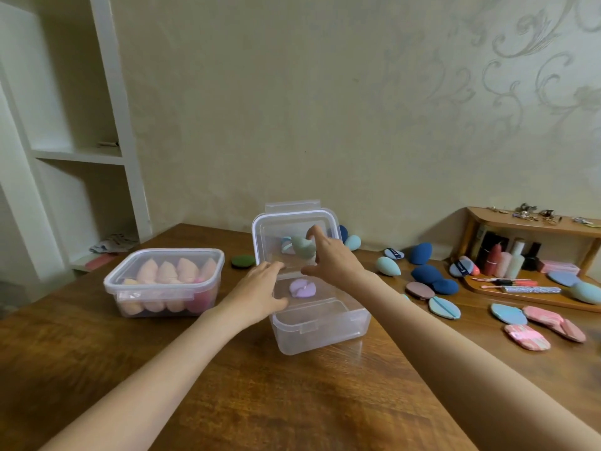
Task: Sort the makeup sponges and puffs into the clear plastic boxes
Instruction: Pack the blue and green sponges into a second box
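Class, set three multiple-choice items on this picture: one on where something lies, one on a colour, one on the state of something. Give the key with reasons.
1. Where does the lilac puff lie?
A. In the lidded box on the left
B. Inside the open box in the middle
C. On the wooden shelf

2. What colour are most of the sponges in the lidded box?
A. Peach
B. Dark blue
C. Green

3. How is the middle box's lid?
A. Clipped shut
B. Lying flat on the table
C. Raised upright, with a hand on it

Key:
1 B: the lilac puff rests on the floor of the open box.
2 A: peach sponges fill the lidded box.
3 C: the lid stands at the box's far edge, with the right hand grasping it.
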A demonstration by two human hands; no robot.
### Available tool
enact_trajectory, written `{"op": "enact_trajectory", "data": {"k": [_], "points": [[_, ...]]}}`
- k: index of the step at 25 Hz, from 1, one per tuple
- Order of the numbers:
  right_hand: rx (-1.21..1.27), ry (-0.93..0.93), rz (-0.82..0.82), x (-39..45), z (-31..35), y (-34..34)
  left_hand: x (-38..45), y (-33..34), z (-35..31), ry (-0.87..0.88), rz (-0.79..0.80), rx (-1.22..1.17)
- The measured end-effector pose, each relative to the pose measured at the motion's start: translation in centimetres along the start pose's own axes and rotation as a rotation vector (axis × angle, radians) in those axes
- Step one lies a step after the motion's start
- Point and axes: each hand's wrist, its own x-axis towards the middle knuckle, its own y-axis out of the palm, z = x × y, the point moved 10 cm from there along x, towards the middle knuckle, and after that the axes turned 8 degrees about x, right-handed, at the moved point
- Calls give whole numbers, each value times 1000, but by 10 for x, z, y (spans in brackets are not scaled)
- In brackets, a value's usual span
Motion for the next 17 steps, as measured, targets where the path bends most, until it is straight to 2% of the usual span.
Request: {"op": "enact_trajectory", "data": {"k": [5, 7, 10, 11, 13, 15, 17], "points": [[50, 165, -140, 4, -25, -3, -2, -1, 0, -6, -24, -16], [84, 178, -180, 4, -30, -5, -2, -2, -1, -8, -28, -13], [351, 131, -219, 2, -27, -11, -1, -2, -2, -11, -27, -11], [481, 116, -191, 0, -24, -14, 0, -1, -2, -7, -22, -8], [628, 68, 4, -8, -11, -13, 4, 0, -4, 12, -12, -16], [484, 63, 227, -22, -5, -3, 9, 1, -8, 26, -5, -59], [246, 78, 283, -34, -11, 2, 12, 3, -16, 38, 6, -64]]}}
